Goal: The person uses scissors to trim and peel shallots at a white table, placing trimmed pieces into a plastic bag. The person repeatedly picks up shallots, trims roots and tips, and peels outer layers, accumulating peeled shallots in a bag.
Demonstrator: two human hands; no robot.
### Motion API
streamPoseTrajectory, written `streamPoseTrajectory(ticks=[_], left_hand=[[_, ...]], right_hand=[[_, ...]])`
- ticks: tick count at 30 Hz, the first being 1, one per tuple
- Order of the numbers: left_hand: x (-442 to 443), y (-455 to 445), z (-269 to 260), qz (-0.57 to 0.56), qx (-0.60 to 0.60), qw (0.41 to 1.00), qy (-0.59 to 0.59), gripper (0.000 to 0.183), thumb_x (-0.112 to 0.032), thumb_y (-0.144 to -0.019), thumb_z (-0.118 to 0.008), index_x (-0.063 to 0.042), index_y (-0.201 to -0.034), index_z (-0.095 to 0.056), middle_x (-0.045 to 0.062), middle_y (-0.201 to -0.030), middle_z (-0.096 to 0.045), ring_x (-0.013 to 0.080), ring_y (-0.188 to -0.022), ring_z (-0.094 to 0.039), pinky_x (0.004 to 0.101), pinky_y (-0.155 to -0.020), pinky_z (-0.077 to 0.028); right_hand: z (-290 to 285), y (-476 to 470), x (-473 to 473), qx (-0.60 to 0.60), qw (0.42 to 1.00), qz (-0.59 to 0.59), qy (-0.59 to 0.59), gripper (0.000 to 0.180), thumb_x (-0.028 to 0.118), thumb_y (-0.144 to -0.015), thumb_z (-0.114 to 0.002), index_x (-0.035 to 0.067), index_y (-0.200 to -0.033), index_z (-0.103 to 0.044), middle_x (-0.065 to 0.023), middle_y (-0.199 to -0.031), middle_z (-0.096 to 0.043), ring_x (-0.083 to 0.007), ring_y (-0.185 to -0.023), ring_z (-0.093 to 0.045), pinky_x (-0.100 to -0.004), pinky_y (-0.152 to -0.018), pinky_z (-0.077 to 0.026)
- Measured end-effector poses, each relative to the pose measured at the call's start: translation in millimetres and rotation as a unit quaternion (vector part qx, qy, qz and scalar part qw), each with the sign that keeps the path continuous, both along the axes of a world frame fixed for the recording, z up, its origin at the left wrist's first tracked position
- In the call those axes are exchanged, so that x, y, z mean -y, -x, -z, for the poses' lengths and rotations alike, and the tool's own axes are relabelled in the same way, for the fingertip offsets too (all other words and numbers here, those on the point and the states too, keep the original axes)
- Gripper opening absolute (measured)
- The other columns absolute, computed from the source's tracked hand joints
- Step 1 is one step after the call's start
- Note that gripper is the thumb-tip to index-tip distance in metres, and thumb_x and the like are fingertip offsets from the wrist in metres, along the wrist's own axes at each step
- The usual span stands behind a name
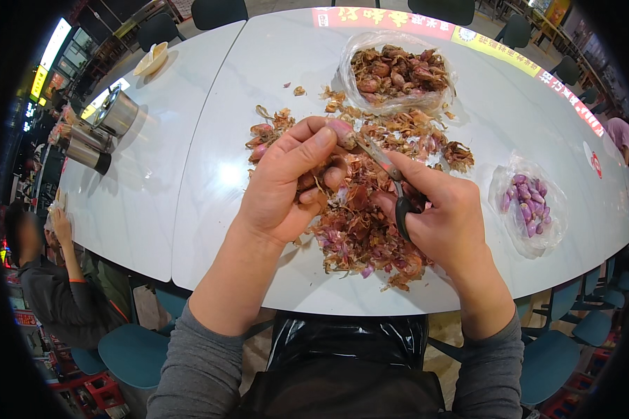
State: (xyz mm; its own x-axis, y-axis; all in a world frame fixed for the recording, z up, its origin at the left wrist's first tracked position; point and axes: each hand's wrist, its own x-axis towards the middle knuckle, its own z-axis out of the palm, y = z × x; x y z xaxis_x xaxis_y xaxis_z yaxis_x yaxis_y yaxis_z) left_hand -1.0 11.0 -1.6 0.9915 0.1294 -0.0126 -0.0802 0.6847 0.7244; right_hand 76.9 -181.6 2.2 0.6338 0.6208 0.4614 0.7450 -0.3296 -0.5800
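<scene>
My left hand (288, 178) pinches a pinkish shallot (342, 134) between thumb and forefinger, with other shallots partly hidden under its curled fingers. My right hand (437, 209) grips black-handled scissors (393, 170), whose blades meet the root end of that shallot. Below both hands spreads a heap of dry shallot skins (369, 235). Beyond them a clear plastic bag (348, 68) lies open, full of unpeeled shallots (398, 76). Off to the right, a second plastic bag (553, 238) holds peeled purple shallots (529, 201). A few more unpeeled shallots (259, 149) lie left of the heap.
The white table (215, 209) has a seam on its left side. Metal containers (118, 112) and a pale dish (152, 60) stand over there. At the left edge sits another person (68, 293). Teal chairs (136, 348) surround the table.
</scene>
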Motion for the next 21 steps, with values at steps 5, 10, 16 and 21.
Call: streamPoseTrajectory(ticks=[5, 10, 16, 21], left_hand=[[0.2, 0.0, 0.2, 0.003, 0.002, 1.0, 0.006, 0.018, -0.019, -0.098, -0.054, -0.006, -0.109, -0.059, 0.004, -0.094, -0.061, 0.0052, -0.065, -0.049, 0.0127, -0.041, -0.03], [0.2, -0.2, -1.4, 0.003, 0.008, 1.0, 0.002, 0.016, -0.019, -0.097, -0.057, -0.007, -0.106, -0.061, 0.001, -0.088, -0.061, 0.0047, -0.066, -0.055, 0.0127, -0.04, -0.029], [0.8, -0.3, -1.9, -0.003, 0.008, 1.0, 0.005, 0.017, -0.019, -0.096, -0.057, -0.007, -0.107, -0.061, 0.001, -0.088, -0.061, 0.0048, -0.066, -0.055, 0.0126, -0.039, -0.029], [0.7, 0.7, -3.3, -0.034, -0.004, 0.999, -0.03, 0.017, -0.016, -0.095, -0.059, -0.004, -0.108, -0.06, 0.003, -0.092, -0.063, 0.0057, -0.064, -0.057, 0.0127, -0.038, -0.03]], right_hand=[[-0.6, 0.1, 0.6, -0.01, 1.0, -0.004, 0.008, 0.042, 0.023, -0.074, -0.08, 0.017, -0.113, -0.067, -0.0082, -0.066, -0.062, -0.0241, -0.056, -0.061, -0.0344, -0.05, -0.046], [-2.4, 1.7, 1.1, -0.041, 0.999, -0.018, 0.012, 0.042, 0.023, -0.074, -0.08, 0.014, -0.113, -0.068, -0.0101, -0.066, -0.063, -0.0258, -0.055, -0.061, -0.0343, -0.05, -0.047], [-0.8, 1.9, -0.8, -0.066, 0.997, -0.036, -0.021, 0.041, 0.023, -0.075, -0.079, 0.012, -0.112, -0.068, -0.0111, -0.068, -0.064, -0.0271, -0.055, -0.061, -0.0343, -0.051, -0.048], [0.6, 1.0, -0.8, -0.058, 0.998, -0.02, -0.006, 0.039, 0.023, -0.075, -0.079, 0.011, -0.11, -0.068, -0.0117, -0.069, -0.065, -0.0276, -0.056, -0.063, -0.0345, -0.051, -0.048]])
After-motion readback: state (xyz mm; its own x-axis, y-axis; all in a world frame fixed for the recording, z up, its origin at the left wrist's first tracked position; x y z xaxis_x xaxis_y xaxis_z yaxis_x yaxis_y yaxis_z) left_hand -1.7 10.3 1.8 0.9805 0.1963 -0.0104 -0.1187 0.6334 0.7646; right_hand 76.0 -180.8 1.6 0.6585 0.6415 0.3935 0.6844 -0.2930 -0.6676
